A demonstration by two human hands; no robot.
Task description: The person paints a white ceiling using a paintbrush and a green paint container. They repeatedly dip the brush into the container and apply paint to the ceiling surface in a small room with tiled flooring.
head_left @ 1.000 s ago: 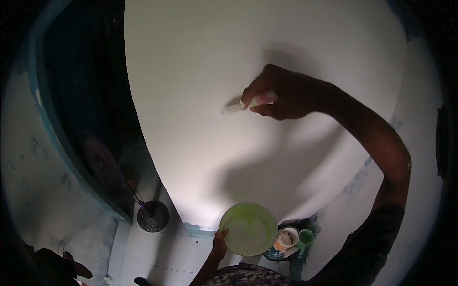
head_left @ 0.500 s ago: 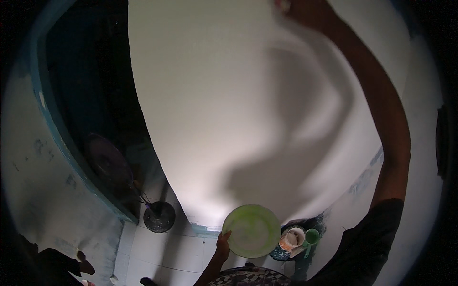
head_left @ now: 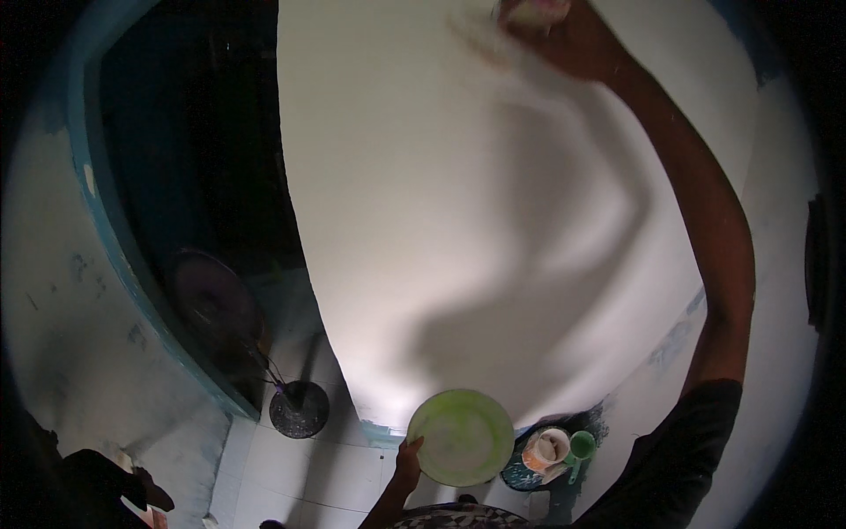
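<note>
High on the pale wall panel [head_left: 397, 220], my right hand [head_left: 573, 44] grips a hand tool with a pale, pink-marked handle [head_left: 539, 11]; its working end is blurred by motion near the surface. My arm's shadow falls across the panel below it. Low in the picture, my left hand [head_left: 407, 460] holds the rim of a round light-green plastic dish [head_left: 463, 436] with whitish residue inside.
Teal-framed dark opening [head_left: 150, 132] at left, with a purple pedestal fan [head_left: 211, 291] on a black base [head_left: 298, 410]. Tiled floor [head_left: 335, 476]. White-orange tub [head_left: 539, 450] and green dipper [head_left: 582, 445] at lower right. Another person's dark-clothed arm and hand [head_left: 150, 489] at lower left.
My right hand and tool have risen from mid-panel to the top of the picture, the arm straightening upward. The green dish sits slightly lower in view, still in my left hand.
</note>
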